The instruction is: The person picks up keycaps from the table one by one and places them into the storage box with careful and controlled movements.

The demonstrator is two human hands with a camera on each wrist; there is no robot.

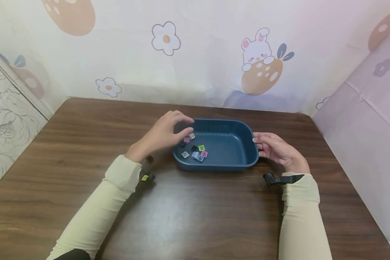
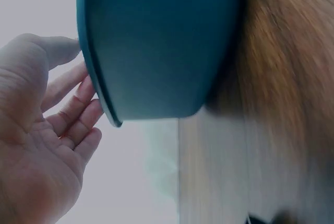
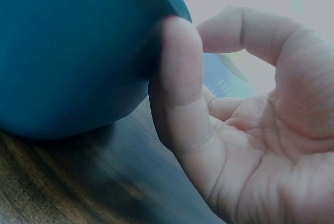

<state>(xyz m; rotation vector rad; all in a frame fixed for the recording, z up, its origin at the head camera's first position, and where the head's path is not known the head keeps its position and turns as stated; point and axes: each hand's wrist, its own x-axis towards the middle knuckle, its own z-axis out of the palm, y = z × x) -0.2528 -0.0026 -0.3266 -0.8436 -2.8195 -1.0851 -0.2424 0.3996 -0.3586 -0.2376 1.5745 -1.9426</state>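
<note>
A blue rectangular plastic basin (image 1: pixel 221 167) sits on the table with several small coloured cubes toward its left end. Among them are a green cube (image 1: pixel 201 148), a pink cube (image 1: pixel 204 154), a white cube (image 1: pixel 185 154) and a light blue cube (image 1: pixel 199 158). My left hand (image 1: pixel 164 131) hovers over the basin's left end, its thumb and fingers apart with nothing seen between them. In the left wrist view, its fingertips are beside the basin's rim (image 2: pixel 96 78). My right hand (image 3: pixel 250 130) pinches the right rim between thumb and fingers.
The brown wooden table (image 1: pixel 188 216) extends around the basin. A small dark object (image 1: pixel 150 159) lies on it by the left wrist. Behind stands a wall covering (image 1: pixel 201 72) printed with flowers and a rabbit. Wrist-worn black devices (image 1: pixel 282 179) jut out below the hands.
</note>
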